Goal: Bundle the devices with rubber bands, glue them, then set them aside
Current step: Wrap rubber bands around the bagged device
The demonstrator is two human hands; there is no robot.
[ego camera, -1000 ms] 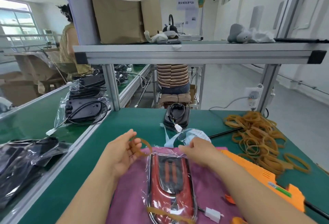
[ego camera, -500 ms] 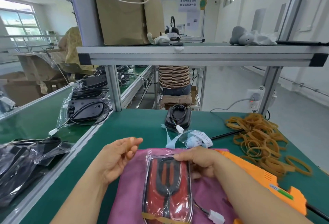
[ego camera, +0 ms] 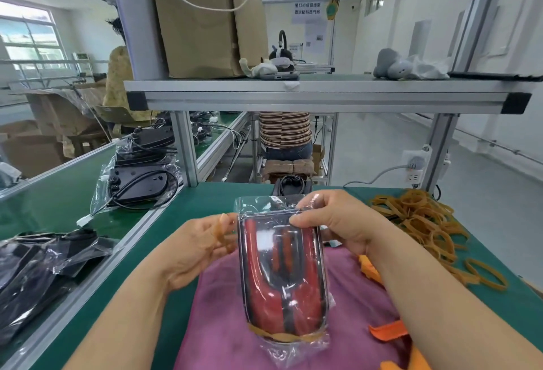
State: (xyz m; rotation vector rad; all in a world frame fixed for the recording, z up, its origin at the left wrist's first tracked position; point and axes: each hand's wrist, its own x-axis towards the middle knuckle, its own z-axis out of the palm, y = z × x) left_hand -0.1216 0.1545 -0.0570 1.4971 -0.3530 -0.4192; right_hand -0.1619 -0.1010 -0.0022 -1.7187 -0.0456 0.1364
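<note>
Right hand (ego camera: 332, 222) has raised device (ego camera: 282, 281); left hand (ego camera: 199, 249) holds rubber band (ego camera: 219, 230).

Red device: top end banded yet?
Not on: only the near-end band wraps the bagged device; the second band hangs on fingers of the left hand.

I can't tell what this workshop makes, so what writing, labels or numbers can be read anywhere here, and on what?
"尾灯半成品线束 / 固定粘贴透气膜", as far as the blur allows: white hanging sign at the back.
Too small to read: printed sheets under that sign.
Too blurred to read: round yellow-green tag beside it.
Unreadable marks: wall socket.
</note>
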